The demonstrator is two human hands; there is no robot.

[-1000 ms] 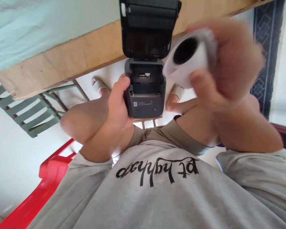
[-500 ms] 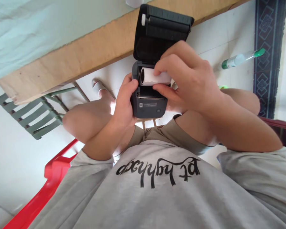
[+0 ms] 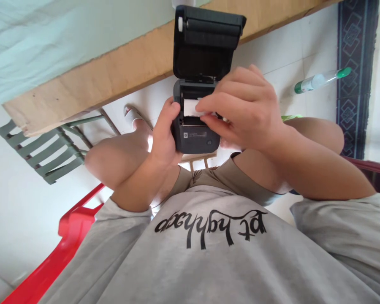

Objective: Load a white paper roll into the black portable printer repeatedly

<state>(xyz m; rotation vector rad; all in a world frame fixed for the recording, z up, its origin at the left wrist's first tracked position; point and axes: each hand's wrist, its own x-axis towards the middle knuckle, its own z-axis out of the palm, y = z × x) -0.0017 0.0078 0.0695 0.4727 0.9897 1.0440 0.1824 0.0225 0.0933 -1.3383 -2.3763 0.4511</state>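
A small black portable printer (image 3: 194, 145) is held over my lap, its hinged lid (image 3: 204, 46) standing fully raised. My left hand (image 3: 165, 135) grips the printer's left side, thumb on the upper edge. Inside the compartment lies a white paper roll (image 3: 189, 108), partly hidden by fingers. My right hand (image 3: 248, 105) reaches in from the right, thumb and fingertips closed in a pinch on the paper. A power button and a small label show on the printer's front face.
Beyond the printer runs a wooden table edge (image 3: 98, 86) with a pale green cover (image 3: 66, 33). A green-capped plastic bottle (image 3: 318, 81) lies on the floor at right. A green slatted folding stool (image 3: 47, 154) is at left, and a red plastic chair (image 3: 72, 228) is beside me.
The paper roll sits lower in the compartment, its open end no longer showing. My right hand has shifted slightly down and left with it. The printer has moved slightly left.
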